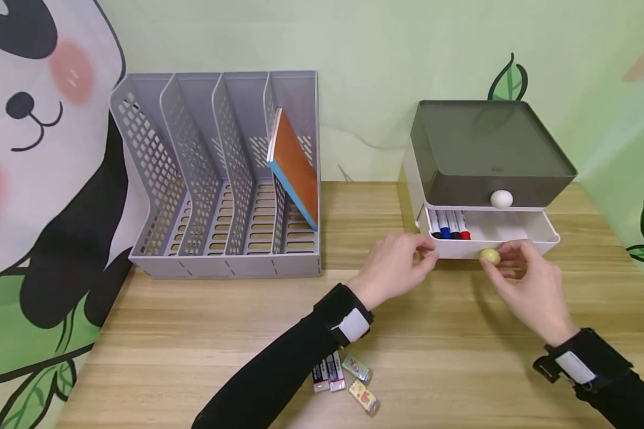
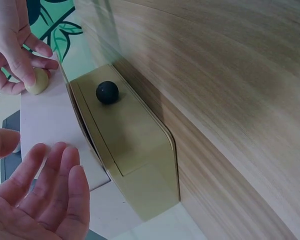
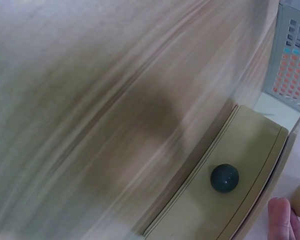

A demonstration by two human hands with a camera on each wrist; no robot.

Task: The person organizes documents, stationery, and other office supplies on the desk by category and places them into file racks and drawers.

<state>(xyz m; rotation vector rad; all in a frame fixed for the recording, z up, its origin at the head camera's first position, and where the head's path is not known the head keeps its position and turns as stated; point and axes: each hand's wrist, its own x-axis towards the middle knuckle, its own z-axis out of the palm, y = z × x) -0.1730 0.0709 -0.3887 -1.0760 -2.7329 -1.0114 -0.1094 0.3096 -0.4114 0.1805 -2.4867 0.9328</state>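
Observation:
A white drawer (image 1: 536, 235) stands pulled out of a small desktop drawer box (image 1: 494, 143). My right hand (image 1: 536, 286) pinches its round yellow knob (image 1: 490, 256) between thumb and fingers. My left hand (image 1: 394, 268) is beside the drawer's front left corner, with relaxed fingers and nothing in its grasp; the left wrist view shows its palm and loosely bent fingers (image 2: 55, 195). Several capped markers (image 1: 449, 226) lie at the drawer's left side. Beneath it, a yellow lower drawer (image 2: 125, 130) with a dark round knob (image 2: 107, 92) is closed.
A grey file organizer (image 1: 225, 266) stands at the left, an orange and blue book (image 1: 295, 167) leaning in its right slot. Two small patterned erasers (image 1: 364, 397) and two white packets (image 1: 335, 372) lie near my left forearm. A wall backs the table.

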